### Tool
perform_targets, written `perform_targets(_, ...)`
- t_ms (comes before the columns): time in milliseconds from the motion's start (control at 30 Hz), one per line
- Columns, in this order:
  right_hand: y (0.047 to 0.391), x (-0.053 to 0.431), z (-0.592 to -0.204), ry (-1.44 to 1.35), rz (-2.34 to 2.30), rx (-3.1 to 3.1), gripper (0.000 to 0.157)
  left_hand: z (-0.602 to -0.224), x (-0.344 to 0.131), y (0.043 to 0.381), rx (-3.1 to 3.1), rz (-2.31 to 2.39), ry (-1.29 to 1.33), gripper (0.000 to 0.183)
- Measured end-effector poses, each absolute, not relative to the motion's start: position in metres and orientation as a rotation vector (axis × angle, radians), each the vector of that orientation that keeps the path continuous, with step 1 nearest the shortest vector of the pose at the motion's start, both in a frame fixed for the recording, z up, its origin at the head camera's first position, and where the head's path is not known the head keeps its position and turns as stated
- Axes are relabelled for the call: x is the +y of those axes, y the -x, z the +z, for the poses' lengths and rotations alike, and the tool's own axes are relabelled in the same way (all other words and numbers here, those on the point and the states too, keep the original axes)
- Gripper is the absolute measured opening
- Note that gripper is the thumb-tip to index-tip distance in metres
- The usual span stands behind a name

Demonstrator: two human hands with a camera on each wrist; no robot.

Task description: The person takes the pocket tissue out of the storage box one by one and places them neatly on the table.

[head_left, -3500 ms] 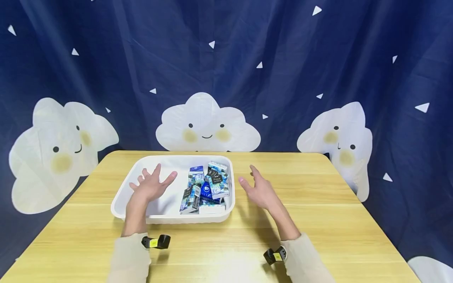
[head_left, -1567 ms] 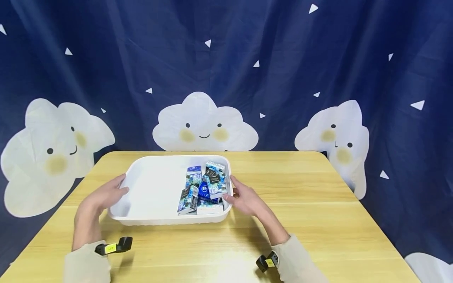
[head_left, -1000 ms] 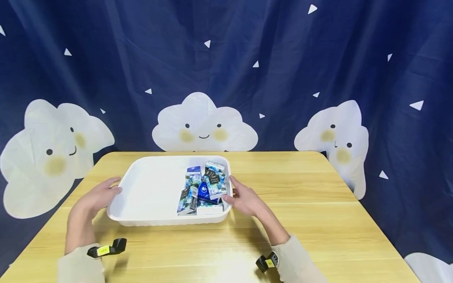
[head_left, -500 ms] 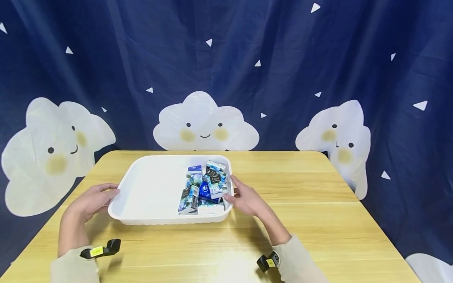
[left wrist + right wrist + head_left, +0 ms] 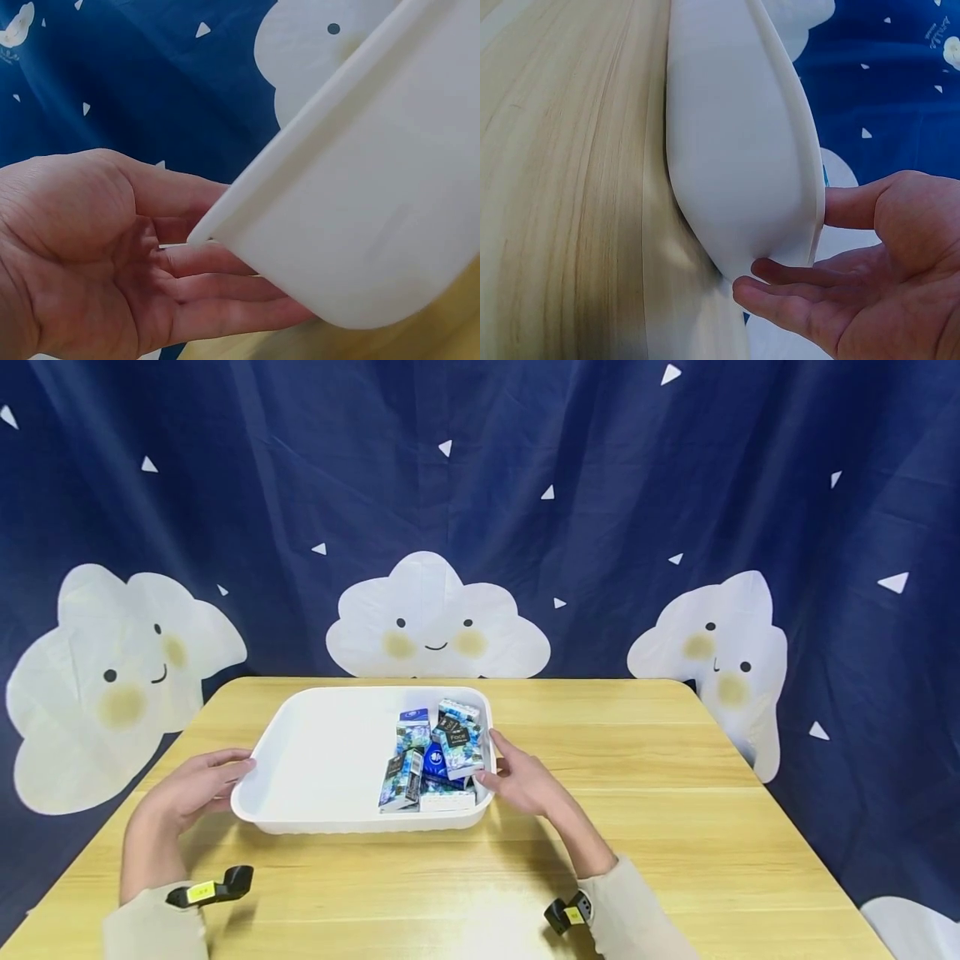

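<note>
A white plastic tub [image 5: 322, 752] with rounded corners stands on the table in the head view. Several small tissue packs [image 5: 459, 750] in blue floral print lie heaped in its right half. My left hand [image 5: 191, 789] grips the tub's left end near the front corner. In the left wrist view the thumb lies at the rim [image 5: 300, 124], the other fingers [image 5: 217, 289] reaching under it along the outer wall. My right hand [image 5: 522, 782] holds the right end, thumb over the rim and fingertips [image 5: 761, 296] against the outside wall. Both palms stay off the tub.
The light wooden table [image 5: 637, 793] extends around the tub, mostly to the right and front. A dark blue curtain [image 5: 480, 485] with smiling clouds hangs close behind its back edge. Each wrist carries a black camera [image 5: 213, 891].
Both hands have come down from above and beside the tub onto its two ends. The left hand then slid along the left rim towards the front corner. The packs lie as before.
</note>
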State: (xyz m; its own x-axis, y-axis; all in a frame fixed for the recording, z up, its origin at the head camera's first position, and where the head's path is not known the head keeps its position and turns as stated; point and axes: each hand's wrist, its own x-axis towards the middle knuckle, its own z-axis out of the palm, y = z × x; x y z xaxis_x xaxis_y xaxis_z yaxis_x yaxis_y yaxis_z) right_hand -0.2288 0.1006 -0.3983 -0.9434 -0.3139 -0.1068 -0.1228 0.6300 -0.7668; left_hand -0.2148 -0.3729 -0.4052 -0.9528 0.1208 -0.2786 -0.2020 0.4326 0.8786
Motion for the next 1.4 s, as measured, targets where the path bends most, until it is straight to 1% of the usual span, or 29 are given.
perform_targets(333, 0.2306, 0.1007, -0.3978, 0.345, -1.220, 2.611, 0.080, -0.4084, -0.3745, 0.2166, 2.358, 1.578, 0.041, 0.068)
perform_targets(667, 0.2309, 0.1011, -0.3972, 0.335, -1.223, 2.612, 0.081, -0.4084, -0.3731, 0.2161, 2.339, 1.601, 0.058, 0.066)
perform_targets(1033, 0.2302, 0.1020, -0.3960, 0.323, -1.236, 2.596, 0.081, -0.4082, -0.3720, 0.2160, 2.343, 1.599, 0.074, 0.068)
perform_targets(1400, 0.2317, 0.1003, -0.3957, 0.317, -1.234, 2.613, 0.081, -0.4050, -0.3708, 0.2159, 2.358, 1.580, 0.084, 0.065)
